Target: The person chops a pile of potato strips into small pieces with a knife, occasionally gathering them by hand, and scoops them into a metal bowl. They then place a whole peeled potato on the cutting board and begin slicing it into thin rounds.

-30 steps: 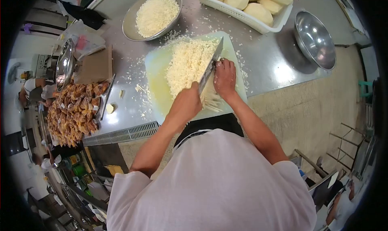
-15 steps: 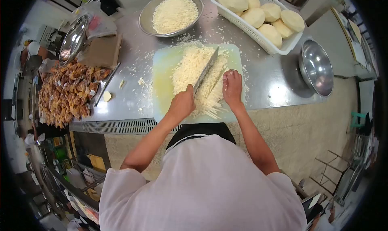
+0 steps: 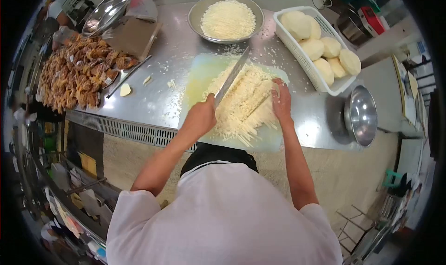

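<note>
My left hand [image 3: 202,118] is closed round the handle of a large knife [image 3: 232,77], whose blade points up and to the right over the left side of a pile of finely cut pale pieces [image 3: 251,86]. Longer pale strips [image 3: 244,130] fan out at the pile's near end. Under it lies a pale green cutting board [image 3: 197,81]. At the pile's right edge, my right hand [image 3: 281,101] presses against the strips with its fingers bent and close together; the fingertips are partly hidden.
A bowl of cut pieces [image 3: 227,40] stands behind the board. A white basket [image 3: 302,58] of peeled pale vegetables and an empty metal bowl [image 3: 361,116] are on the right. Brown food [image 3: 76,72] is heaped at left, beside a thin rod [image 3: 127,77].
The view has shifted, so the table items appear elsewhere. The blade has moved leftward across the pile, away from my right hand, whose bent fingers now reach further forward.
</note>
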The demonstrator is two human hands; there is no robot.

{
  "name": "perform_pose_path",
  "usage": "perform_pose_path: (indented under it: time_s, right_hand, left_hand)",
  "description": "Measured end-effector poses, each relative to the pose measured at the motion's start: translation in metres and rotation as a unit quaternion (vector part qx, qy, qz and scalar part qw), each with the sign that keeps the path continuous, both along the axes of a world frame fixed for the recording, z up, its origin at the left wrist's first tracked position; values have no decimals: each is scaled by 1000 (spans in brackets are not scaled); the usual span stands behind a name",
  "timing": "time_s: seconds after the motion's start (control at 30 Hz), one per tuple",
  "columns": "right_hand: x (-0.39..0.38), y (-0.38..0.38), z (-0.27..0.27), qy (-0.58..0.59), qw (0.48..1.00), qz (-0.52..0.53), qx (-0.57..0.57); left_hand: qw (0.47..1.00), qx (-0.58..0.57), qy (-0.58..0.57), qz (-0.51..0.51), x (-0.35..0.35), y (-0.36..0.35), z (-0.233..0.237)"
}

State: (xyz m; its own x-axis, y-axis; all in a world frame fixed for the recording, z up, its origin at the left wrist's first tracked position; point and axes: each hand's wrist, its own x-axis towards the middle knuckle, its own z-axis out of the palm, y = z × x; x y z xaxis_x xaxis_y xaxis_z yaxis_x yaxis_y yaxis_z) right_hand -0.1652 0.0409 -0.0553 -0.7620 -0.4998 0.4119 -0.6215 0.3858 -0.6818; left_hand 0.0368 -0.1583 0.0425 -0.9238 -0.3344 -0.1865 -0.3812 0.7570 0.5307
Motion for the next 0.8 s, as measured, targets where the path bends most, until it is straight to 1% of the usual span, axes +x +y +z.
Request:
perform_pose_path:
  time_s: [0.07,0.1,0.13,0.2,0.23,0.3,0.33,0.4,0.43,0.47,0.53,0.57,0.6,0.63,0.67,0.73,0.77,0.8]
  right_hand:
    - [-22,-4,-8,6,999,44,-9]
    - [-33,-6,-13,-25,997,73,-1]
    - [-44,-7,-23,-22,996,82,2]
    - [-63,-20,-45,24,993,105,43]
    - [-71,-38,-49,31,992,118,41]
    - [-76,-64,-54,63,976,142,155]
    - [-77,-76,-52,63,976,145,153]
    - [-72,-97,-44,-32,951,291,95]
    - [-63,-106,-36,-66,951,295,68]
    - [-57,-113,-32,-63,951,296,67]
    - [-48,-121,-22,-110,909,399,40]
    - [-42,-120,-16,-131,896,422,41]
    - [-33,-118,-5,-152,881,446,43]
    - [-20,-113,9,-161,879,448,6]
    - [-14,-104,19,-160,880,448,8]
    - [-8,-81,29,-96,898,429,-33]
    - [-4,-65,31,-118,914,379,-82]
    - [-5,-50,32,-121,915,377,-80]
  left_hand:
    - [999,-26,-26,35,8,0,-24]
    - [999,-25,-24,28,10,-6,-43]
    - [999,-23,-21,38,12,-10,-39]
    - [999,10,-22,43,13,-22,-26]
    - [998,9,-15,56,21,-27,-17]
    - [995,2,52,90,41,-34,-3]
    - [994,-1,52,94,44,-44,-5]
    - [991,-78,40,105,44,-69,-23]
    - [987,-126,45,86,41,-86,-40]
    - [987,-127,47,88,33,-93,-46]
    - [986,-150,48,60,17,-97,-47]
    - [986,-151,54,34,8,-94,-46]
    - [986,-151,59,34,-1,-88,-48]
    - [988,-144,65,0,-8,-80,-54]
    - [988,-137,70,-34,-12,-72,-60]
    - [988,-117,81,-52,-17,-57,-69]
    - [989,-98,89,-71,-15,-50,-73]
    - [989,-95,88,-72,-10,-50,-70]
